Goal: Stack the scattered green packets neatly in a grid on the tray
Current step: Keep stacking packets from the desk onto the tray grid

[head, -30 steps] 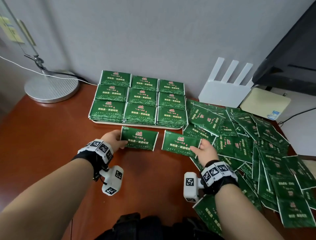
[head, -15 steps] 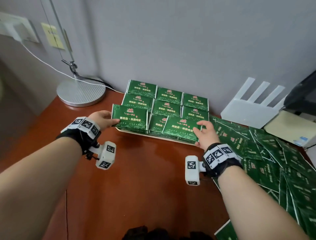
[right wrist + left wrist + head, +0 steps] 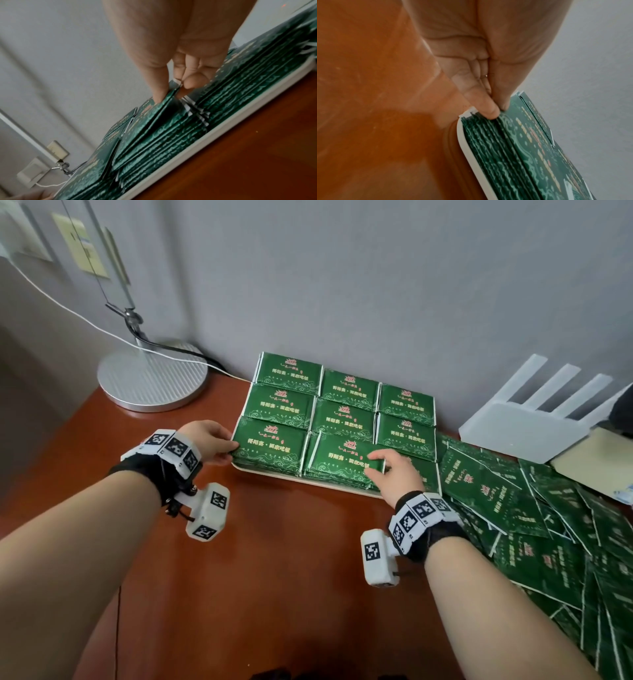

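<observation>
A round silver lamp base (image 3: 152, 376) sits on the brown table (image 3: 274, 559), far back and to the left of the left hand, with a black cord and a white cord running to it.

The left hand (image 3: 205, 441) is at the left end of the white tray (image 3: 308, 479). Its thumb and fingers (image 3: 488, 109) pinch the left edge of the top green packet (image 3: 270, 441), which lies on the near left stack. In the left wrist view the thumb is on top of the packet and a fingertip is under its edge, right against the stack. The tray rim (image 3: 471, 148) shows just below the stack.

Past the left hand, the stacks of packets (image 3: 342, 402) fill the tray in three rows of three, side by side and touching.

The right hand (image 3: 394, 474) is at the near edge of the tray, over toward its right side. It pinches the right end of another green packet (image 3: 342, 455), thumb on top and fingers under. This packet lies on the near middle stack. It sits a bit crooked and its right end hangs over the stack next to it. In the right wrist view that end is lifted a little off the stack below.

To the right of the right hand, many loose packets (image 3: 548, 525) lie in a messy heap on the table, one over another. Behind the heap, a white box with four flat prongs (image 3: 534, 419) stands by the grey wall (image 3: 376, 285).
</observation>
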`<state>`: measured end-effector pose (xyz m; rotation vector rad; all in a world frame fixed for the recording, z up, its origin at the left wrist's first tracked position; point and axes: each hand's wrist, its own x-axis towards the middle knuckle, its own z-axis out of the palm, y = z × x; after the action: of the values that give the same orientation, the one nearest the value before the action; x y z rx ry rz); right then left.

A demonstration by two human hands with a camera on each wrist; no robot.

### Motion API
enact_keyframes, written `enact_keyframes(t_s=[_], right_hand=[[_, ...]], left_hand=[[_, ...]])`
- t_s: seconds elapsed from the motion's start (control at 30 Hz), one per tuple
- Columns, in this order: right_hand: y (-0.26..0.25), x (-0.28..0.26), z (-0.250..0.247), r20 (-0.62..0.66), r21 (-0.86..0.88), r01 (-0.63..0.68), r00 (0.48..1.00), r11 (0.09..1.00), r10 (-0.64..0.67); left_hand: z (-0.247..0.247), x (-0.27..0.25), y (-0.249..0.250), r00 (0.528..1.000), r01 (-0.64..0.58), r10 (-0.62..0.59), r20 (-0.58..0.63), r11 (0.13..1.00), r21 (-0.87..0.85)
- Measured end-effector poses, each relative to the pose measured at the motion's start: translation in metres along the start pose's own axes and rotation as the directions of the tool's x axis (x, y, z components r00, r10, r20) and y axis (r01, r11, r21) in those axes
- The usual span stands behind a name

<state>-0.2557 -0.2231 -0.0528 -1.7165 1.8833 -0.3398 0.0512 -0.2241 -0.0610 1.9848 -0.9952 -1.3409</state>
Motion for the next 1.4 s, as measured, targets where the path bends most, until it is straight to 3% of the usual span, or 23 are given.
enact_keyframes(t_s=[0.57, 0.7, 0.83, 0.93, 1.1, 1.23, 1.4], right_hand=[[-0.002, 0.009, 0.006, 0.011, -0.055, 0.066, 0.998, 0.996, -0.065], [0.000, 0.001, -0.003, -0.031, -0.049, 0.055, 0.998, 0.997, -0.057], [0.006, -0.017, -0.032, -0.062, -0.114, 0.050, 0.996, 0.992, -0.058], [0.017, -0.040, -0.064, -0.085, -0.168, 0.033, 0.995, 0.985, -0.048], [0.053, -0.084, -0.124, -0.147, -0.258, -0.002, 0.988, 0.966, -0.037], [0.102, -0.126, -0.161, -0.134, -0.342, -0.081, 0.990, 0.936, 0.037], [0.186, -0.174, -0.174, -0.027, -0.381, -0.188, 0.981, 0.906, 0.192]], left_hand=[[0.003, -0.003, 0.003, 0.999, -0.011, 0.012, -0.036, 1.000, 0.021], [0.003, -0.005, 0.002, 0.992, -0.021, 0.042, -0.116, 0.985, 0.173], [0.003, -0.018, 0.008, 0.965, -0.050, 0.152, -0.211, 0.905, 0.423], [0.016, -0.042, 0.021, 0.961, -0.129, 0.241, -0.133, 0.823, 0.554], [0.067, -0.096, 0.043, 0.925, -0.343, 0.362, 0.118, 0.660, 0.668], [0.123, -0.134, 0.049, 0.884, -0.464, 0.349, 0.311, 0.572, 0.677], [0.210, -0.177, 0.042, 0.813, -0.580, 0.308, 0.494, 0.494, 0.648]])
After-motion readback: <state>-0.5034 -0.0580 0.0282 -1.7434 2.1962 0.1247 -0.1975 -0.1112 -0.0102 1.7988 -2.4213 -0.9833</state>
